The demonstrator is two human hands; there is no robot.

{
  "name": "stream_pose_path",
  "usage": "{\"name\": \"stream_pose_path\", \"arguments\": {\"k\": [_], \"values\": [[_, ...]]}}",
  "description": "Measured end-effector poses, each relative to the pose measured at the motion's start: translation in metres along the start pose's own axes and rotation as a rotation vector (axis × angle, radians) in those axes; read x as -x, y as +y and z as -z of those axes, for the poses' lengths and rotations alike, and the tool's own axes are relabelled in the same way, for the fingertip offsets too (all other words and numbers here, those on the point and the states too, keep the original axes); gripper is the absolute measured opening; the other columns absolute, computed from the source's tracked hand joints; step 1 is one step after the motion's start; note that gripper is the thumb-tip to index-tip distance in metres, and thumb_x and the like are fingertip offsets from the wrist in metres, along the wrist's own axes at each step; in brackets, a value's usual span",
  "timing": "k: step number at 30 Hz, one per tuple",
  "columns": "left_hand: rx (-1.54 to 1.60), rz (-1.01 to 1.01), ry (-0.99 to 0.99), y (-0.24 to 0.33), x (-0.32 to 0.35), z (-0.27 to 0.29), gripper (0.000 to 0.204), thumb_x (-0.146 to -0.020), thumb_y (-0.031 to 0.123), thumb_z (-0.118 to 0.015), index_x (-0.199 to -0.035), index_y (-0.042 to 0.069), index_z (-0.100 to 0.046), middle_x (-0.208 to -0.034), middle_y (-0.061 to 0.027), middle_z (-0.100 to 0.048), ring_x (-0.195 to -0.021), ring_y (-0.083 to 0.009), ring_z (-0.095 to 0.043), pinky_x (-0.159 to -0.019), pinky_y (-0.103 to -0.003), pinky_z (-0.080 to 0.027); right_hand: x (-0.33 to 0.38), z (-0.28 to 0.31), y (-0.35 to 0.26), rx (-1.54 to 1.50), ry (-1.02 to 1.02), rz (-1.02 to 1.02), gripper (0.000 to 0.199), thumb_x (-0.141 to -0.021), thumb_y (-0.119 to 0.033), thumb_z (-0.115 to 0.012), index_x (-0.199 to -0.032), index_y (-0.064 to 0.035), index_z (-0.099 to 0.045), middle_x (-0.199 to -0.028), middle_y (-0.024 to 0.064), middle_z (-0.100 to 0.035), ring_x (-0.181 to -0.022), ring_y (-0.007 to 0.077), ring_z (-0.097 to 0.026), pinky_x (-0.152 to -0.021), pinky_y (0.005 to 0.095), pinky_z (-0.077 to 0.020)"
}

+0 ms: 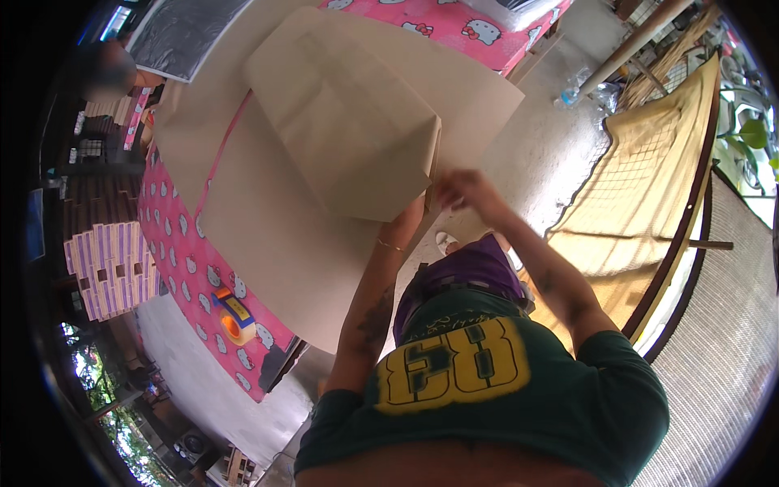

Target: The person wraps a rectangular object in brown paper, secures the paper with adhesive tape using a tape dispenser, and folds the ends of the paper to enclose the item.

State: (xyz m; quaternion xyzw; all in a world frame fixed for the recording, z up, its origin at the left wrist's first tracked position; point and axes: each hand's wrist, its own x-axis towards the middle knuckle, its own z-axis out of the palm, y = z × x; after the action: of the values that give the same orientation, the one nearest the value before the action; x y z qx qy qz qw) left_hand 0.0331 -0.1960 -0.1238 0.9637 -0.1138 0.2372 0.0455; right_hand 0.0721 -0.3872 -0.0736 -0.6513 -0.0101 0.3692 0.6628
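Observation:
A large sheet of brown paper (268,268) lies spread over the table. On it rests a broad, flat brown paper piece (324,97), its near right end folded up into a pointed corner. My left hand (415,213) is at this folded end, and the paper hides its fingers. Just right of the corner is my right hand (464,190), its fingers curled in and slightly blurred. Whether anything is between them does not show.
A tape dispenser (233,315) with a yellowish roll sits on the pink patterned tablecloth (182,260). Farther left stand stacked purple-and-cream pieces (114,268). A black sheet in a pale frame (182,36) lies at the far left, near another person. Yellow netting (625,211) hangs at the right.

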Motion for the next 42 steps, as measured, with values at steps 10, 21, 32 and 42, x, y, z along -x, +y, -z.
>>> {"name": "stream_pose_path", "arguments": {"k": [10,21,32,42], "values": [[0.138,0.073,0.001,0.015,-0.015,0.024,0.016,-0.088,0.012,-0.064,-0.098,0.000,-0.067,-0.089,-0.0161,-0.067,-0.080,-0.0318,-0.064,-0.073,-0.043,-0.052,-0.077,0.024,-0.073,0.108,-0.054,-0.099,0.059,-0.095,-0.058,-0.050,-0.104,-0.0026,-0.069,-0.093,0.0094,-0.072,-0.085,0.0211,-0.071,-0.080,0.0348,-0.0541],[0.325,0.113,-0.036,0.006,0.007,0.001,0.011,-0.087,0.012,-0.065,-0.095,0.003,-0.066,-0.083,-0.0119,-0.065,-0.074,-0.0289,-0.063,-0.067,-0.044,-0.051,-0.016,0.002,-0.046,0.049,-0.199,-0.025,0.049,-0.102,-0.043,-0.047,-0.111,0.0016,-0.066,-0.098,0.0123,-0.072,-0.088,0.0199,-0.070,-0.082,0.0337,-0.0548],[0.484,0.219,-0.316,0.033,0.007,0.075,0.017,-0.091,0.011,-0.060,-0.102,-0.001,-0.065,-0.088,-0.0136,-0.067,-0.080,-0.0283,-0.066,-0.071,-0.041,-0.051,0.036,0.031,-0.081,0.065,-0.335,0.196,0.022,-0.096,-0.015,-0.059,-0.090,0.0037,-0.068,-0.076,0.0094,-0.069,-0.065,0.0182,-0.067,-0.063,0.0298,-0.0533],[1.684,1.393,0.130,-0.053,0.062,0.134,0.044,-0.099,0.044,-0.055,-0.111,0.002,-0.062,-0.101,-0.0119,-0.069,-0.088,-0.0221,-0.069,-0.081,-0.039,-0.057,-0.092,-0.094,-0.121,1.177,-0.235,1.082,0.050,-0.100,-0.038,-0.052,-0.145,-0.0182,-0.046,-0.152,0.0113,-0.042,-0.140,0.0308,-0.039,-0.114,0.0512,-0.0327]]}}
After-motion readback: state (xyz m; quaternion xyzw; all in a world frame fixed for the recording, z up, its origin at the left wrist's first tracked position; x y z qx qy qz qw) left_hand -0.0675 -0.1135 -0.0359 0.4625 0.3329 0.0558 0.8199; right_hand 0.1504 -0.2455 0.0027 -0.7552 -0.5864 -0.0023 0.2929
